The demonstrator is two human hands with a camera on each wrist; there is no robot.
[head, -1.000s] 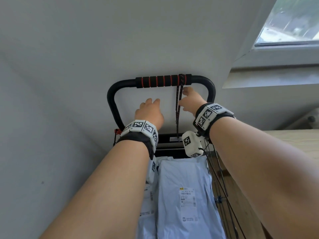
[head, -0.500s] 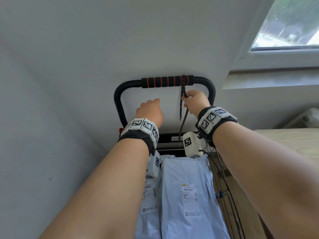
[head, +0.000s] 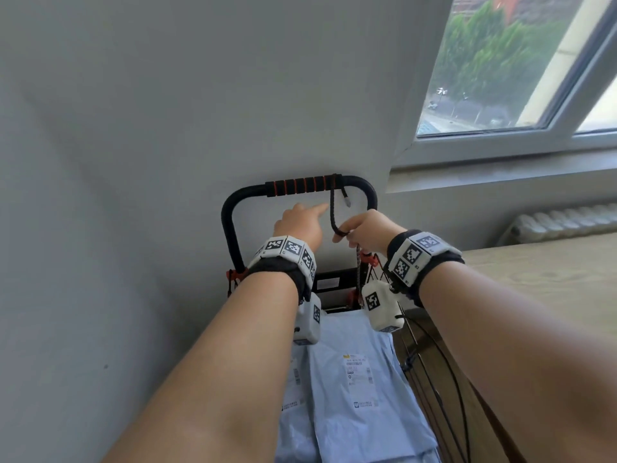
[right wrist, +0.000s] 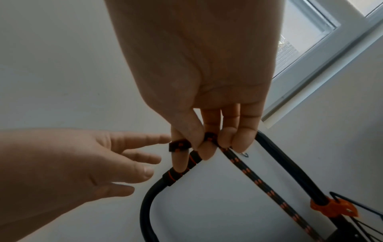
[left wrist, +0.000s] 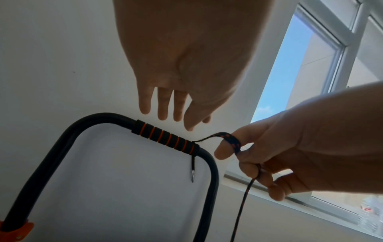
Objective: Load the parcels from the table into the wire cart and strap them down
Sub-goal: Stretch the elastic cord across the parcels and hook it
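Note:
The cart's black handle (head: 300,186) with its orange-striped foam grip stands against the wall. A black, orange-flecked bungee cord (head: 333,212) is looped over the grip's right end, and its metal hook (head: 348,202) dangles free there. My right hand (head: 365,228) pinches the cord (right wrist: 209,139) just below the handle, with a loop round the index finger (left wrist: 232,142). The rest of the cord (right wrist: 267,188) runs taut down toward the cart. My left hand (head: 300,223) is open, with straight fingers (left wrist: 165,106) reaching toward the cord without holding it. Pale blue parcels (head: 354,379) lie in the cart below.
A grey wall runs close on the left and behind the handle. The cart's wire side (head: 434,379) sits against a wooden table (head: 551,279) on the right. Above it are a window (head: 517,78), its sill and a radiator (head: 567,222).
My right hand has dropped from the handle, drawing a loop of cord down with it, and the hook end now hangs free. My left hand has stretched its fingers toward the cord.

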